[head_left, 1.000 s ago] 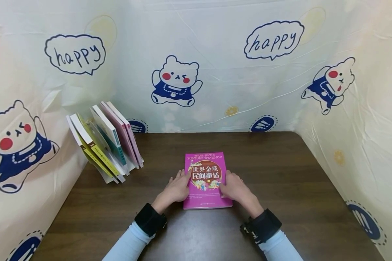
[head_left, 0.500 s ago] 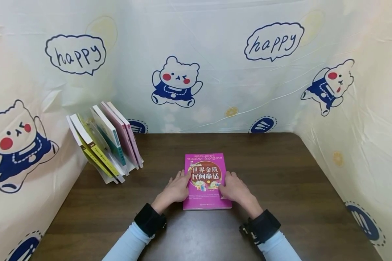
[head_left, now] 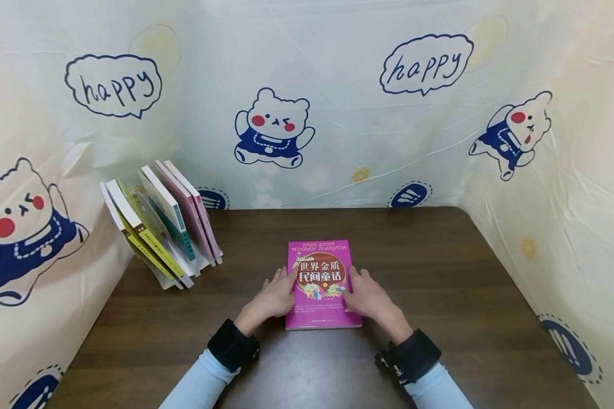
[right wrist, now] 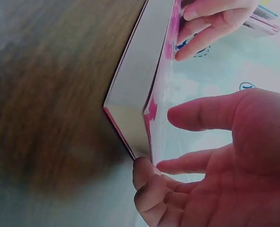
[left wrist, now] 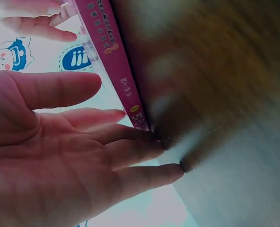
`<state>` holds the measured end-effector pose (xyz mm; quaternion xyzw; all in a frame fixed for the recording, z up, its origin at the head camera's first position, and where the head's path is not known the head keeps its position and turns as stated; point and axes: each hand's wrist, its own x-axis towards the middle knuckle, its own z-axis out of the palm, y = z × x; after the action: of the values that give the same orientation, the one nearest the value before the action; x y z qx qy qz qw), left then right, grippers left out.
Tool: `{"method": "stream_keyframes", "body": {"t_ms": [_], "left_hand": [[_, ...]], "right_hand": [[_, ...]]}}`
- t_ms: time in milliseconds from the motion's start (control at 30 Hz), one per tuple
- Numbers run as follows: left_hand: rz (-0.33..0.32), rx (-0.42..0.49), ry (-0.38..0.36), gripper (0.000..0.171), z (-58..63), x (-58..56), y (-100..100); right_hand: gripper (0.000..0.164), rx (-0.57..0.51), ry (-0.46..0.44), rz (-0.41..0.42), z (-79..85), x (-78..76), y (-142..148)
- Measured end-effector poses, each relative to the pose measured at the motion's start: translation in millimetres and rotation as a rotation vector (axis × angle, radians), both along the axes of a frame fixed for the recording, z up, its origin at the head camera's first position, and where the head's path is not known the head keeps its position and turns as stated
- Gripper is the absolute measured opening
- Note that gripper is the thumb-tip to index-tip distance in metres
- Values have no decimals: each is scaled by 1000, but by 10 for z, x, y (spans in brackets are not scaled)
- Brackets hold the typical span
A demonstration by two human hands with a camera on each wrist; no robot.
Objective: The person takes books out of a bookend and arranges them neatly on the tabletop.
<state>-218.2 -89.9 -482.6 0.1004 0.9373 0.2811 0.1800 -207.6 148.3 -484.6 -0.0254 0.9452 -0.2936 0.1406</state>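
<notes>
A pink-magenta book [head_left: 323, 313] with white Chinese lettering and a round brown-red panel lies flat on the table. My left hand [head_left: 273, 296] is at its left side, thumb stretched over the cover. In the left wrist view the straight fingers [left wrist: 135, 153] reach the far end of the spine [left wrist: 114, 56], their tips on the tabletop. My right hand [head_left: 370, 296] rests at the opposite side. In the right wrist view its slightly bent fingertips touch a corner by the page edges [right wrist: 137, 56], while the thumb [right wrist: 201, 113] stands apart above the cover.
At the back left of the dark wooden table [head_left: 414, 244], several books [head_left: 171, 227] lean in a row, with yellow, teal and pink spines. A pale printed cloth [head_left: 347, 142] hangs behind and along both sides. Black bands [head_left: 232, 345] circle both wrists.
</notes>
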Motion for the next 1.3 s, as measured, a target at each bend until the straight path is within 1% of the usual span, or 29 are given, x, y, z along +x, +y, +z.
{"method": "stream_keyframes", "body": {"t_ms": [233, 433, 733, 1033, 1200, 1300], "left_hand": [[-14, 28, -12, 58, 35, 25, -31], [-17, 41, -11, 57, 28, 19, -60], [-25, 48, -10, 58, 32, 28, -90], [-35, 62, -15, 52, 89, 84, -185], [-32, 100, -17, 54, 133, 122, -258], [-13, 129, -13, 55, 140, 137, -299]], "right_hand": [[80, 14, -1, 13, -10, 11, -12], [82, 17, 1, 17, -8, 3, -31], [79, 18, -11, 27, 10, -4, -42], [79, 35, -12, 36, 0, -9, -59], [78, 47, -14, 37, 4, -26, -70], [78, 53, -16, 36, 12, -28, -73]]}}
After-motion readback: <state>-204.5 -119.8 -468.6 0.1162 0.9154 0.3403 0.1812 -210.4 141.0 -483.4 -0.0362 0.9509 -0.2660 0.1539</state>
